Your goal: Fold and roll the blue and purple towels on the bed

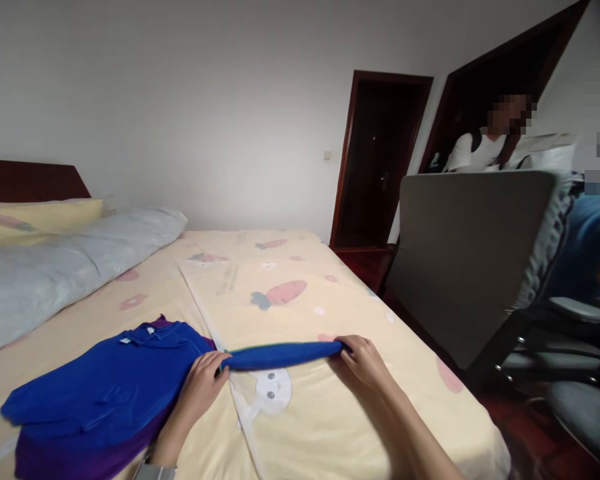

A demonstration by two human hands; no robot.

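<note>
Left hand (203, 380), right hand (364, 359), blue sleeve (283, 355) stretched between

Blue collared shirt (125, 377) — flat, atop purple garment (35, 460), one sleeve (285, 355) stretched sideways

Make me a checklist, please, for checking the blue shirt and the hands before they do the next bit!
1. Right hand has the far end of the blue strip: ok, the fingers pinch it.
2. Left hand has the near end: ok, the fingers are closed on it.
3. Strip stretched out between the hands: ok, it runs nearly straight.
4. Strip joined to the blue shirt: cannot tell, the left hand covers that spot.
5. Blue shirt free of creases: not ok, wrinkles show on its front.
6. Blue shirt lying apart from the purple cloth: not ok, it lies on top of it.
</note>
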